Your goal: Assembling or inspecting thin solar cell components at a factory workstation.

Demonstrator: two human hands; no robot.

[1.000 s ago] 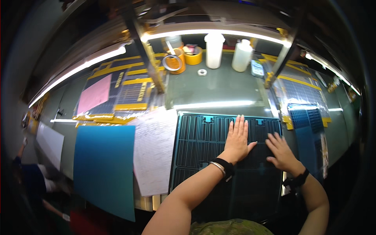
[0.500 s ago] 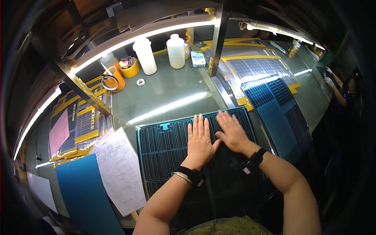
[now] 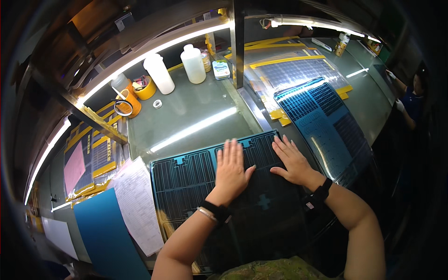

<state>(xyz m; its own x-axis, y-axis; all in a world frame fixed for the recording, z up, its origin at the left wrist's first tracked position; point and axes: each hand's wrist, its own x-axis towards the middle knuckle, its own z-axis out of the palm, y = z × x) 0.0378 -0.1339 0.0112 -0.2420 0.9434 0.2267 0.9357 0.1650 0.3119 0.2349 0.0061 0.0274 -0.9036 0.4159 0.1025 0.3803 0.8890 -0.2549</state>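
Note:
A dark panel (image 3: 182, 178) with fine blue-edged line patterns lies flat on the bench in front of me. My left hand (image 3: 232, 170) rests palm down near the middle of its far part, fingers stretched out and thumb apart. Toward the panel's far right corner, my right hand (image 3: 295, 163) is spread flat with its thumb pointing left. Neither hand grips anything. Both wrists wear black bands. The near half of the panel sits in deep shadow, so its pattern hardly shows there.
Written paper sheets (image 3: 135, 200) and a blue board (image 3: 107, 228) lie left of the panel. Another blue patterned sheet (image 3: 322, 121) is at right. White bottles (image 3: 193, 65) and tape rolls (image 3: 143, 88) stand behind. A gloved co-worker (image 3: 413, 100) is at far right.
My hands have moved apart: the right has slid rightward over the panel to its far right corner, while the left stays near the middle. My view has shifted slightly.

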